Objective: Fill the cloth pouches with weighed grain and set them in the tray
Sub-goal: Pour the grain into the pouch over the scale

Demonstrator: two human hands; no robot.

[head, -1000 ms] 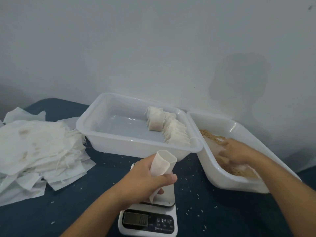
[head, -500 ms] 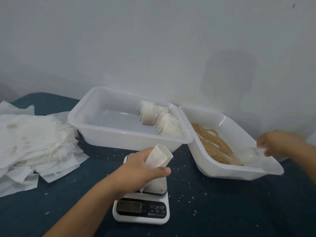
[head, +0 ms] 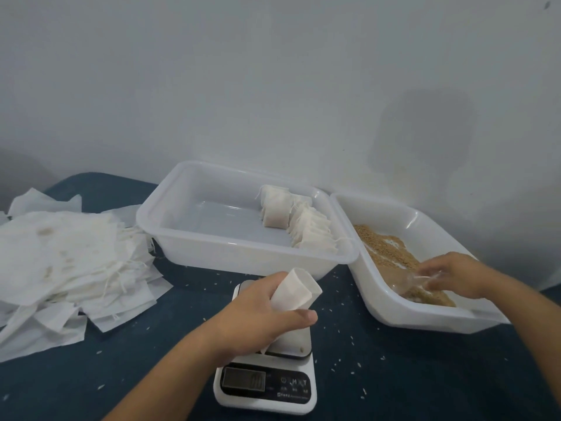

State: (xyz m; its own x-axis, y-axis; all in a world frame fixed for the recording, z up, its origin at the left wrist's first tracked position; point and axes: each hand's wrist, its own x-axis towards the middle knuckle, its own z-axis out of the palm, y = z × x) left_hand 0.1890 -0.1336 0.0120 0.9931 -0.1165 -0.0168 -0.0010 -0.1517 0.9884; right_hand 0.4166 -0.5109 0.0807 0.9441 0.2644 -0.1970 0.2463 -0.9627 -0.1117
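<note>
Two bare forearms come up from the near edge, no sleeves on either. The left hand (head: 261,314) wears no glove, ring or watch. The right hand (head: 455,275) is just as plain, wrist uncovered too.

The scale (head: 265,381) sits at 6 o'clock on the table (head: 121,375). Behind it, at 12, stands the tray (head: 243,253) — filled pouches (head: 291,220) in a row along its right end. At 3 o'clock, touching the tray's right rim, a tilted bin (head: 425,311) holds grain (head: 385,253). At 9 o'clock lies a heap of empty pouches (head: 66,268) — well apart from the scale.
</note>
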